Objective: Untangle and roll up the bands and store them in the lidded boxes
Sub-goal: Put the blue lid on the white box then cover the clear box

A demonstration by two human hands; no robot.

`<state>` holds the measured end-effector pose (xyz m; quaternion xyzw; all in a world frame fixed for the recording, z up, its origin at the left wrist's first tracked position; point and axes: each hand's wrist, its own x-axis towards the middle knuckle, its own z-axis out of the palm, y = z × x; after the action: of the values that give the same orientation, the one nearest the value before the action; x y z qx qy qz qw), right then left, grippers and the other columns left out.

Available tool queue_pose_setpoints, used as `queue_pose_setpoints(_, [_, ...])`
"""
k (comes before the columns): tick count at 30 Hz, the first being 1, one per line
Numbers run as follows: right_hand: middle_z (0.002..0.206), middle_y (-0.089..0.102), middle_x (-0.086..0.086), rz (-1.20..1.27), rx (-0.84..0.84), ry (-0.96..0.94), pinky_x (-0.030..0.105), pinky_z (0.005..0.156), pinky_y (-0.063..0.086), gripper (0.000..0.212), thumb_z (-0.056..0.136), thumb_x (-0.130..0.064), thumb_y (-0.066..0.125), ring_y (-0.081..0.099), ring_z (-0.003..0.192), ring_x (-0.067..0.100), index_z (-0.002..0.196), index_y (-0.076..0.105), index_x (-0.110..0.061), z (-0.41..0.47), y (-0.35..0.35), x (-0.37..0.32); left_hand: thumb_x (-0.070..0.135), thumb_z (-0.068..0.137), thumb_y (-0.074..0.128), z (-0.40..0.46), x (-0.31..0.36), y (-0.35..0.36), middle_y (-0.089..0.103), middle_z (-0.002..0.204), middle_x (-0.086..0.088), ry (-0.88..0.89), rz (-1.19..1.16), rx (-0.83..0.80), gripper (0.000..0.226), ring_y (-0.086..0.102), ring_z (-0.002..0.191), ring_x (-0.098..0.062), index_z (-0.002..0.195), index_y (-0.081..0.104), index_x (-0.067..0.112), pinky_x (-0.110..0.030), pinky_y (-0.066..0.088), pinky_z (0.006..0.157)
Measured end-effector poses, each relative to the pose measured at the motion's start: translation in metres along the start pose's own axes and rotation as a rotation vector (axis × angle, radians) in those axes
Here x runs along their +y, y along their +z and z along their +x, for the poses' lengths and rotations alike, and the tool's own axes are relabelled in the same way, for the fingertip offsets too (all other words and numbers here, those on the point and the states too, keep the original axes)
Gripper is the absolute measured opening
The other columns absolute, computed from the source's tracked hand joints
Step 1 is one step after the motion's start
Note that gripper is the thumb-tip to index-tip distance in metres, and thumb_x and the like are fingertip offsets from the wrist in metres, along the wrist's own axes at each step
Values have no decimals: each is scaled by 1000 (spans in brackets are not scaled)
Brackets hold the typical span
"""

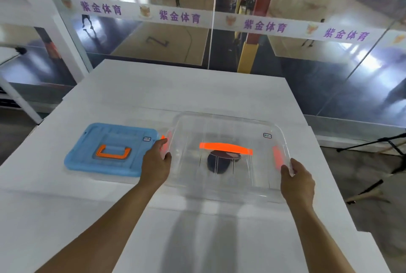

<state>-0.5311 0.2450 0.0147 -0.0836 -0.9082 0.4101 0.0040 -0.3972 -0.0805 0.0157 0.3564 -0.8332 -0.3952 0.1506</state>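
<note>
A person's left hand (156,162) and right hand (296,179) each hold a side edge of a clear plastic lid (226,156), thumbs on top of the rim and fingers hidden beneath it. Each grip is closed on the lid's edge, the left beside one orange side latch (165,143), the right just below the other (277,158). The lid carries one orange top handle (226,148) and is blurred; whether it rests on a box below cannot be told. Seen through the clear plastic under the handle is one dark rolled band (219,161).

Just left of the clear lid lies one blue lid (109,149), flat on the white tabletop (186,88), with one orange handle (113,152) folded down; its right edge sits near the left hand. Bare tabletop stretches beyond both lids to the far edge, and in front of them toward the person. The right hand is near the tabletop's right edge. Behind the tabletop stands a glass wall (285,8) crossed by a white banner strip (180,17) with purple characters.
</note>
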Motion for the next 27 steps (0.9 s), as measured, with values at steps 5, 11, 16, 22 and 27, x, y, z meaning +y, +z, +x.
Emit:
queue_pose_setpoints(5, [122,72,19,-78,-16,-19,52,100,53,40,103,-27,57,62,118,43,140,62,-13,21,21,4,16,100,59,11,-9,6,60,142,-10,-20,12,-14,43,57,129,-30,143,52,14,-39,43,108])
queue_pose_setpoints(11, [113,72,17,-217,-12,-60,48,91,53,36,102,-27,53,64,105,42,132,67,-15,32,26,13,21,102,57,10,-18,14,56,147,-9,10,13,-4,44,54,133,-30,145,52,15,-39,41,110])
queue_pose_setpoints(16, [127,68,14,-15,-88,117,44,93,52,43,100,-35,59,64,111,36,141,59,-21,41,24,12,20,103,55,14,-23,19,59,139,-12,-2,-72,63,35,54,131,-31,137,60,16,-30,39,107])
queue_pose_setpoints(22, [144,56,12,284,-168,365,38,99,41,73,102,-47,60,54,132,35,160,33,-14,42,31,22,36,104,49,13,-18,26,51,149,-14,-261,-154,9,53,51,136,-34,149,39,10,-45,41,111])
queue_pose_setpoints(27, [105,65,14,182,-49,146,37,76,47,53,92,-48,60,63,97,39,124,62,-6,38,39,28,24,102,57,14,-20,26,62,119,-14,-87,-52,135,38,60,111,-28,134,53,3,-33,46,92])
